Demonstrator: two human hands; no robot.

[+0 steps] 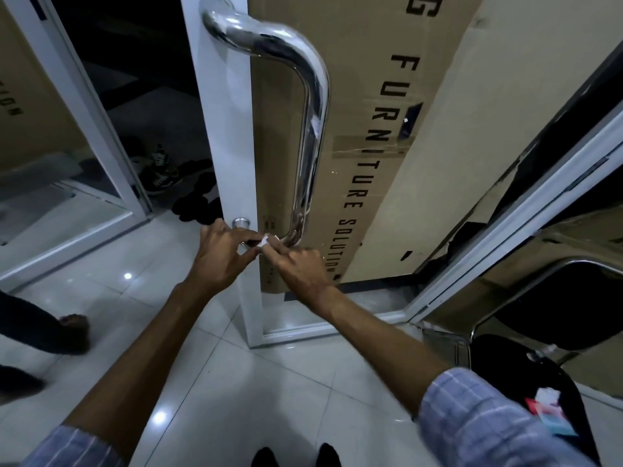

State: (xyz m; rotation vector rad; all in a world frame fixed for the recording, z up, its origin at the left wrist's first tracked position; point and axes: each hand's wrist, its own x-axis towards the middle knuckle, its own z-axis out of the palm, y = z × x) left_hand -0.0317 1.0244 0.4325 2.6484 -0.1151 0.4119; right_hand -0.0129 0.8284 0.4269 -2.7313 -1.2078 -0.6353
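Pinching a small white scrap of film [266,240] between left hand [222,256] and right hand [301,268], close together at the lower bend of the curved chrome door handle [313,129] (seemingly to peel it away).

door handle [312,106]: polished glossy metal | box [364,129]: matt cardboard | floor [269,382]: glossy tile

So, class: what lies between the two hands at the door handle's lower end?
Head view: a small white scrap, pinched by left hand and right hand.
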